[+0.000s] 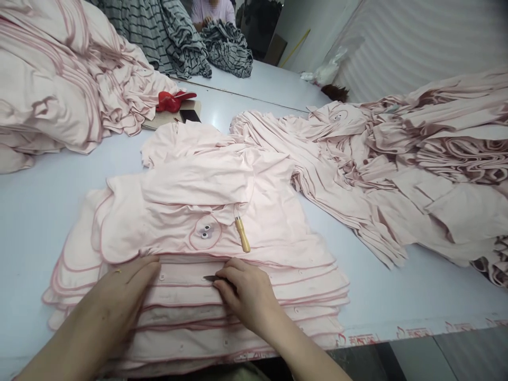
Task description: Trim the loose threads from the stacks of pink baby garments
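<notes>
The left hand (127, 283) lay spread flat on a stack of pale pink jersey garments (178, 317), soft and piped at the edges, while the right hand (246, 296) pinched a small dark blade (212, 278) against the snap placket; a wooden-handled awl (242, 234) lay just above.

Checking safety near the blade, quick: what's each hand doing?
Left hand: open, flat on the pink garment stack.
Right hand: closed, holding a small blade.
</notes>
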The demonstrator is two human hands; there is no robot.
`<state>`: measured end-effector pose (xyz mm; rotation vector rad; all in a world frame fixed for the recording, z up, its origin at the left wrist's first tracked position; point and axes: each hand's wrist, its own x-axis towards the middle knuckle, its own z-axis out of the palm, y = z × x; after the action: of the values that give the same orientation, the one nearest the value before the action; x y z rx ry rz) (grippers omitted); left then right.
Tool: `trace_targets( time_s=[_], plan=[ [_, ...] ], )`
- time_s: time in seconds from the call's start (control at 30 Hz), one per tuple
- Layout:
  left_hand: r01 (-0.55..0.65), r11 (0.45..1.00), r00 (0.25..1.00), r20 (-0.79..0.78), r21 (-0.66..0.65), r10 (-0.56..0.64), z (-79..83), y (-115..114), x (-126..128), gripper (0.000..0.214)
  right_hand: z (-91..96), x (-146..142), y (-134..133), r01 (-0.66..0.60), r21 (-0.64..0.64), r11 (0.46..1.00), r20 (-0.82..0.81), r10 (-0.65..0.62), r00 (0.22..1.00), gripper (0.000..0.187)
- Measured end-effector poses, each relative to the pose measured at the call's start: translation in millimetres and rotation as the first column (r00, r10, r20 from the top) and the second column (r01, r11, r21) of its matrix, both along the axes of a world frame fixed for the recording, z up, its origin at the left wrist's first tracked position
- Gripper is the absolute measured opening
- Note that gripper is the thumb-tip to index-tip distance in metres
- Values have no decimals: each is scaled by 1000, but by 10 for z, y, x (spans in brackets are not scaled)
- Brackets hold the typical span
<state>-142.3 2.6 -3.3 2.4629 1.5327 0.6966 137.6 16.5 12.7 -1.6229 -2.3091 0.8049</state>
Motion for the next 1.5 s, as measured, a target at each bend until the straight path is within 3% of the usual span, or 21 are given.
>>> trace_targets(
  time_s=[0.17,0.43,0.6,0.73,0.93,1.1,1.23,1.37,1.5],
  plan=[
    [24,992,993,-114,125,-10,38,45,12,26,-10,10,-33,29,2,1000,-37,-29,999,10],
    [27,998,999,-40,62,-25,31,2,-39,24,-42,-110,5,43,14,999,-82,-41,996,9],
    [3,1000,1000,-9,2,-3,10,-29,-20,23,-59,-461,46,-72,131,989,-135,89,987,8],
    [-10,998,1000,-18,57,11,36,-32,59,20,-94,-685,60,-159,241,957,-65,179,982,5],
    [-54,994,999,4,97,54,-35,-62,123,19,-182,-778,13,-175,354,919,14,182,983,4],
    [-72,995,997,27,69,70,-58,-106,86,18,-213,-816,-15,-104,357,928,-7,114,993,5],
    [24,1000,999,-35,13,-24,-27,-148,6,27,-127,-596,-35,-6,300,954,-54,23,998,9],
    [138,990,990,-41,27,-137,-34,-109,-99,20,46,-61,-131,54,154,987,1,-55,998,19],
    [125,990,991,-32,-62,-127,-36,-17,-158,21,170,473,-277,97,46,994,149,-103,983,36]
  ],
)
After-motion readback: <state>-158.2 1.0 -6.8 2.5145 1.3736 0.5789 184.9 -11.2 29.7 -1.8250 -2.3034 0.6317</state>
